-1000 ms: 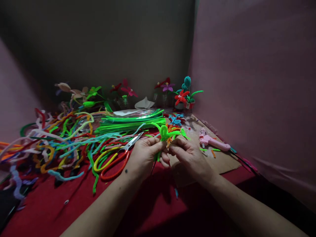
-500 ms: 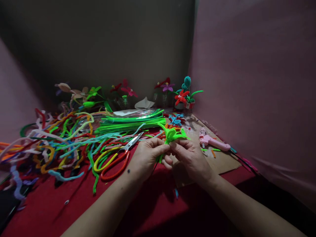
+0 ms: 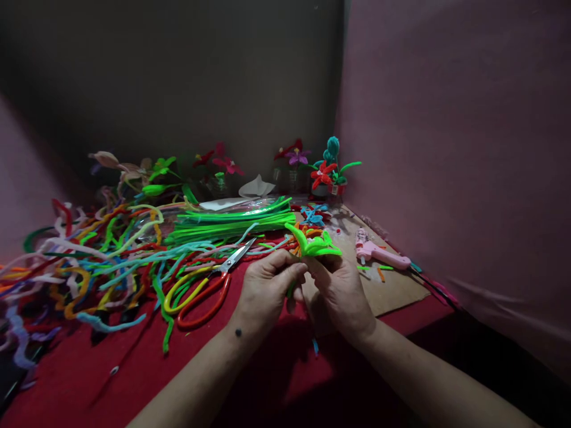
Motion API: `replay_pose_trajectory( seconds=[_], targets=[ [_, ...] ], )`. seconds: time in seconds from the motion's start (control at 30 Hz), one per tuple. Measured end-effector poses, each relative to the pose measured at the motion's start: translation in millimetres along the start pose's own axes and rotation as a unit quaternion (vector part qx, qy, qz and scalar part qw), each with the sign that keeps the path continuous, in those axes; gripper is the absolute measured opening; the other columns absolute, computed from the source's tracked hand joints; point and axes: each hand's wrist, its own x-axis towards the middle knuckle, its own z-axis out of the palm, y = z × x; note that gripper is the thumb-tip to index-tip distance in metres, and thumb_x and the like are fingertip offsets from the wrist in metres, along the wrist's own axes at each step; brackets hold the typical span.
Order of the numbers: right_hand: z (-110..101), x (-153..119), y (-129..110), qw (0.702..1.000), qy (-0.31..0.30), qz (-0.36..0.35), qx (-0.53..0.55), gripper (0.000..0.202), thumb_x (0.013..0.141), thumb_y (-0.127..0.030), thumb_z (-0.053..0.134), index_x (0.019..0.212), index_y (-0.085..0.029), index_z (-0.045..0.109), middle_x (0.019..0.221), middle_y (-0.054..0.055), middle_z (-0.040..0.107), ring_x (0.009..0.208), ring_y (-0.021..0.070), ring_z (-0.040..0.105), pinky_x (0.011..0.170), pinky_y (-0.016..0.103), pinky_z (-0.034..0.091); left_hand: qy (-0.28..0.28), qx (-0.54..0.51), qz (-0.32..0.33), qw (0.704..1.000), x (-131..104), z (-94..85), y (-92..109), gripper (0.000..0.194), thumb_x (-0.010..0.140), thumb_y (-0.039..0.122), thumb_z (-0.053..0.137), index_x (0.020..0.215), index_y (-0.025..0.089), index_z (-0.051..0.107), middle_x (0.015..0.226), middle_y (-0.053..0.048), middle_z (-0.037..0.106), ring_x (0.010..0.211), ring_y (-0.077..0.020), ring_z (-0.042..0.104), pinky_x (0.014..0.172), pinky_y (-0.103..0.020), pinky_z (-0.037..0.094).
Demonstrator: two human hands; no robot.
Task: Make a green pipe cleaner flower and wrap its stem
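Between my hands is a bright green pipe-cleaner flower (image 3: 317, 245), its petals spreading upward above the fingers. My left hand (image 3: 270, 288) pinches it low down at the base, thumb against forefinger. From the other side, my right hand (image 3: 343, 291) grips the same base, its fingertips meeting the left thumb; the stem is mostly hidden by the fingers. Left of my left hand lie scissors (image 3: 212, 288) with one yellow and one red handle, blades partly apart and pointing away. A pink glue gun (image 3: 383, 254) rests right of my right hand.
A tangle of coloured pipe cleaners (image 3: 120, 255) covers the left of the red tabletop (image 3: 147, 380). Behind the hands lies a bundle of green pipe cleaners (image 3: 236, 223). Finished flowers (image 3: 323, 173) stand along the back wall. Cardboard (image 3: 399, 291) lies beneath the glue gun.
The green flower has turned in my fingers, so its petals now show from another side. Both hands have shifted only slightly. The whole view has moved a little.
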Motion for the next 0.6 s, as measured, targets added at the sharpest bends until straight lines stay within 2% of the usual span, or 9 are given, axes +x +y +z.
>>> replay_pose_trajectory(
  seconds=[0.1,0.2,0.27,0.33,0.4,0.47,0.6],
  targets=[
    [2,-2,2,0.999,0.012,0.012,0.028,0.021,0.069,-0.037,0.068,0.063,-0.018,0.06,0.052,-0.003,0.045,0.056,0.0122,0.045,0.055,0.026,0.04,-0.013,-0.001,0.0,1.0,-1,-0.1,1,0.019,0.078,0.026,0.055,0.063,0.015,0.053,0.042,0.005,0.048,0.034,-0.0058,0.039,0.034,-0.017,0.032],
    [2,-4,4,0.998,-0.012,0.008,0.068,0.023,0.07,-0.038,0.067,0.059,-0.019,0.059,0.05,-0.003,0.043,0.053,0.0116,0.043,0.054,0.026,0.04,-0.036,-0.044,-0.015,0.998,-2,-0.2,1,0.021,0.078,0.029,0.056,0.063,0.014,0.053,0.046,0.005,0.045,0.036,-0.0035,0.036,0.035,-0.016,0.026],
    [0,-6,4,0.997,-0.041,-0.004,0.071,0.017,0.072,-0.035,0.065,0.064,-0.02,0.063,0.055,-0.002,0.048,0.058,0.0124,0.048,0.06,0.027,0.043,-0.044,-0.084,-0.029,0.995,-2,-0.6,0,0.023,0.077,0.031,0.058,0.063,0.014,0.053,0.049,0.005,0.044,0.037,-0.0023,0.034,0.036,-0.015,0.023],
    [-3,-8,3,0.996,-0.072,-0.031,0.052,0.009,0.071,-0.029,0.066,0.075,-0.021,0.067,0.068,0.0,0.057,0.072,0.015,0.054,0.071,0.029,0.045,-0.045,-0.112,-0.041,0.992,-1,-1.5,-1,0.023,0.075,0.033,0.06,0.064,0.014,0.053,0.05,0.005,0.044,0.036,-0.0017,0.031,0.036,-0.016,0.02],
    [-6,-10,2,0.995,-0.084,-0.056,0.024,0.014,0.068,-0.024,0.069,0.083,-0.022,0.069,0.079,0.001,0.062,0.083,0.0171,0.055,0.08,0.031,0.043,-0.049,-0.123,-0.047,0.99,-1,-2.8,-1,0.023,0.074,0.034,0.061,0.065,0.014,0.054,0.049,0.005,0.044,0.036,-0.0016,0.03,0.036,-0.016,0.018],
    [-8,-10,1,0.995,-0.085,-0.053,0.017,0.013,0.068,-0.021,0.069,0.081,-0.022,0.07,0.077,0.001,0.062,0.082,0.017,0.056,0.08,0.032,0.043,-0.054,-0.126,-0.049,0.989,-1,-4.0,0,0.024,0.073,0.034,0.062,0.064,0.014,0.054,0.046,0.006,0.042,0.035,-0.0017,0.029,0.036,-0.016,0.017],
    [-13,1,2,0.992,-0.086,-0.036,0.082,0.01,0.067,-0.022,0.071,0.076,-0.024,0.071,0.074,0.0,0.062,0.078,0.0153,0.055,0.077,0.03,0.044,-0.065,-0.132,-0.039,0.988,-2,-5.4,5,0.026,0.074,0.032,0.06,0.058,0.014,0.049,0.043,0.006,0.039,0.034,-0.0013,0.026,0.036,-0.016,0.016]
  ],
)
